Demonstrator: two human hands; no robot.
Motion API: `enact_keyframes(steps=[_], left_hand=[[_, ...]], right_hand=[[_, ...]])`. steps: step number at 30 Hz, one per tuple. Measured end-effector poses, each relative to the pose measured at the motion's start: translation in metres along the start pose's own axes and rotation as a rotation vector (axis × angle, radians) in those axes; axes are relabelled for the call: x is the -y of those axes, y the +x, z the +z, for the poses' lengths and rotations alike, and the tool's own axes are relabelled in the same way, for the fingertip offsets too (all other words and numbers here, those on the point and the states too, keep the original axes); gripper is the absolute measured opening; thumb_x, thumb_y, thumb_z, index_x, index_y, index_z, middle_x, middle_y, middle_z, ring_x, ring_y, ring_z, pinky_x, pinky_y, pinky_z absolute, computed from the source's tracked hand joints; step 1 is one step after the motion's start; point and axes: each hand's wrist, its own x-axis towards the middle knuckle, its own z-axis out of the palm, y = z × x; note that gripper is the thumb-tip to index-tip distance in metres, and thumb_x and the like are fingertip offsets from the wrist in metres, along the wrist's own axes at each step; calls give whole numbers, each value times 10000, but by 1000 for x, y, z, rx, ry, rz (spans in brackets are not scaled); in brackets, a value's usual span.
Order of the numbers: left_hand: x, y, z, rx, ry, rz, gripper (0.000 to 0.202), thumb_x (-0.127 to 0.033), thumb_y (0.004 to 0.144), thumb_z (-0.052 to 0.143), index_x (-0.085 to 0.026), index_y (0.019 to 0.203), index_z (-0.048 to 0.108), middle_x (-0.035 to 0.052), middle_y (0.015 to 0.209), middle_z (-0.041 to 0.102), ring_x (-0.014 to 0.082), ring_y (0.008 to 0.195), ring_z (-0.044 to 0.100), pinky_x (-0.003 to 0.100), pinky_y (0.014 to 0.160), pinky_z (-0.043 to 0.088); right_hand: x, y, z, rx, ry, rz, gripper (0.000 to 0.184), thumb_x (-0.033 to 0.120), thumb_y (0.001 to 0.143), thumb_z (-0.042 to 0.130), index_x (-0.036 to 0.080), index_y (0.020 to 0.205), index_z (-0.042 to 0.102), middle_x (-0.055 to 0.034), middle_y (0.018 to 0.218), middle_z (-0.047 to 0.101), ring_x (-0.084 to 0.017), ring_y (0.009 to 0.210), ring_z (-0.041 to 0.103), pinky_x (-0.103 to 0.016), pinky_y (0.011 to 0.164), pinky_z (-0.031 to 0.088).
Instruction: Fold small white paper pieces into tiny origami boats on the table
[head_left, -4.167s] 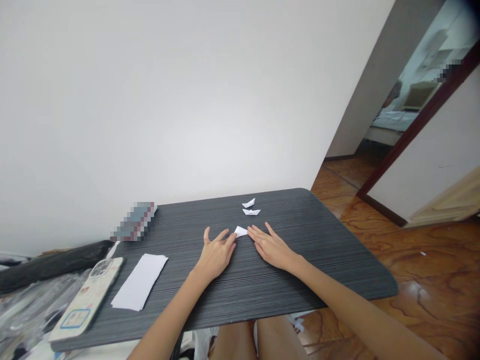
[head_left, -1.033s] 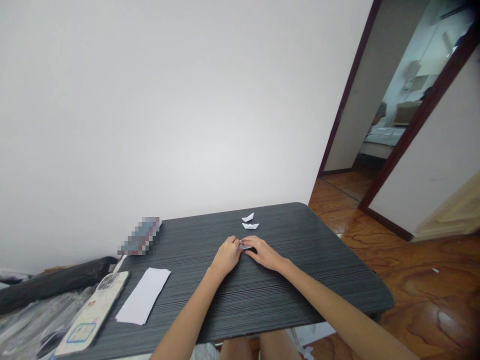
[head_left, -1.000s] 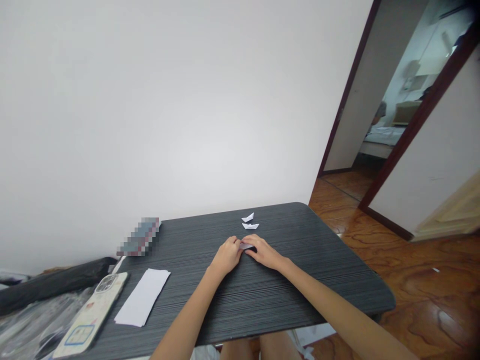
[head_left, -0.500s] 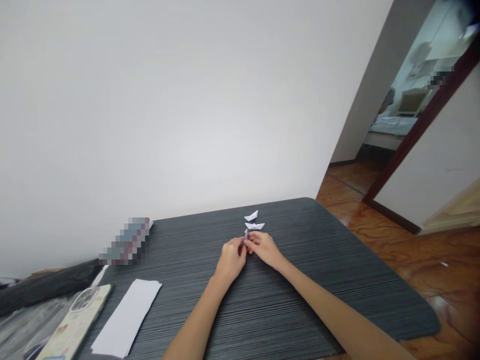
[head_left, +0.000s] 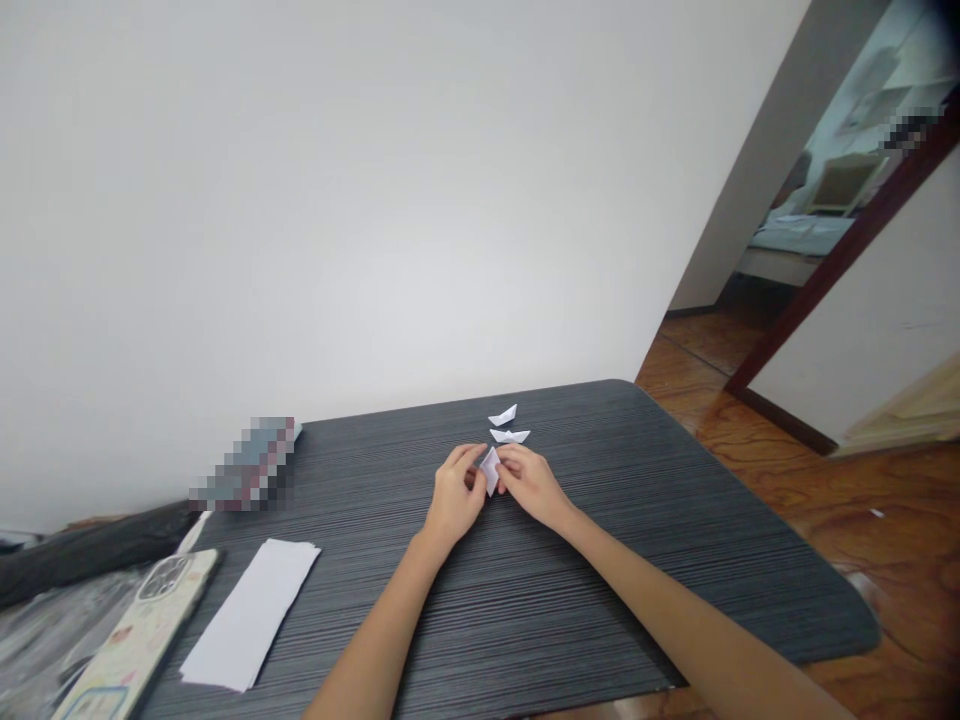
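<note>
Between my two hands is a small folded piece of white paper [head_left: 490,471], diamond-shaped from here. My left hand [head_left: 455,497] pinches its left side, with the forefinger stretched along the upper edge. My right hand [head_left: 534,484] grips its right side between thumb and fingers. Just beyond my fingertips lies a white paper boat [head_left: 510,437]. A second paper boat [head_left: 503,415] sits a little farther back, tilted to one side.
A stack of white paper sheets [head_left: 251,615] lies on the dark table [head_left: 600,620] at the left. Beside it are a phone in a patterned case [head_left: 142,640] and a blurred-out box-like object [head_left: 251,465]. A white wall [head_left: 420,200] rises behind the table.
The folded paper, earlier seen nearly edge-on, now shows a broad diamond face. My hands have spread slightly apart around it. The whole view has shifted a little.
</note>
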Motion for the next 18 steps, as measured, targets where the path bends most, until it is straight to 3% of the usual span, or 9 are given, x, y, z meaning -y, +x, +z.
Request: enact_keyframes(steps=[4,9,13,15,18], left_hand=[[-2,3,-5,58,-285,-99,293,-185,768,436,-130,1034,547,82,936,611,87,552,571,224,524,506],[-8,4,-8,-13,-446,-136,235,-182,755,457,-146,987,477,54,893,595,67,505,555,208,501,491],[-12,2,-13,24,-390,-71,135,-181,784,427,-158,898,495,27,833,592,73,523,556,214,538,481],[-13,2,-15,23,-350,-31,146,-190,798,415,-155,863,541,31,812,591,86,545,558,224,553,480],[-15,2,-16,7,-332,15,210,-209,808,406,-151,819,608,57,879,581,99,582,568,241,565,490]], right_hand=[[9,1,-5,-14,189,31,199,190,700,503,162,891,546,-33,816,572,-65,445,518,-224,453,474],[13,-2,-8,21,278,-21,255,193,724,505,221,963,419,14,809,543,-62,470,546,-206,460,469],[15,-5,-12,84,79,-158,99,199,785,444,194,852,517,-30,895,537,-77,538,559,-243,537,498],[19,-5,-16,104,-73,-235,161,186,800,416,185,792,577,-50,932,541,-103,619,572,-273,606,506],[24,-6,-22,124,-295,-371,235,141,782,419,204,915,602,-61,970,545,-159,831,560,-321,755,479]])
